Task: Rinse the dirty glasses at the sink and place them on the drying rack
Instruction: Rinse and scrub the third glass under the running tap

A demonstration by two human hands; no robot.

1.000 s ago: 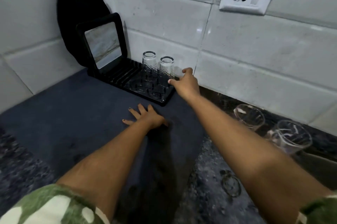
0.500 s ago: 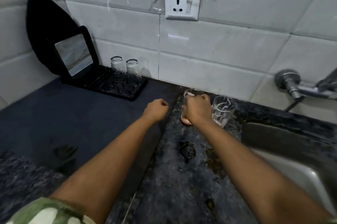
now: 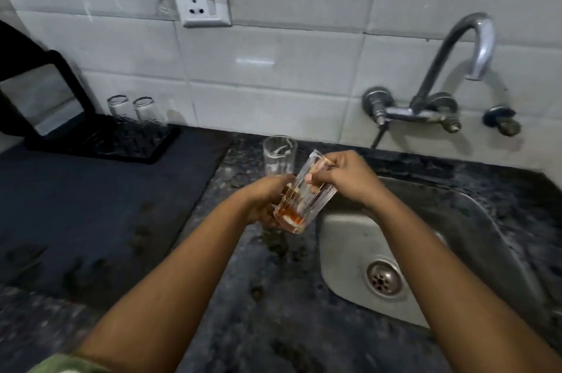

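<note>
Hands meet at the counter's edge beside the steel sink [image 3: 349, 229]: the left hand [image 3: 264, 199] cups the base of a tilted, orange-stained ribbed glass [image 3: 299, 199], while the right hand [image 3: 343, 178] pinches its rim. Another dirty glass [image 3: 278, 153] stands just behind; two rinsed glasses [image 3: 133, 108] sit inverted on the black drying rack [image 3: 121, 141], well apart to the left.

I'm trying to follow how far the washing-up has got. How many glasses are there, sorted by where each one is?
Glasses upside down on the drying rack: 2
Glass standing on the counter: 1
Dirty glass held by the left hand and right hand: 1
Total: 4
</note>
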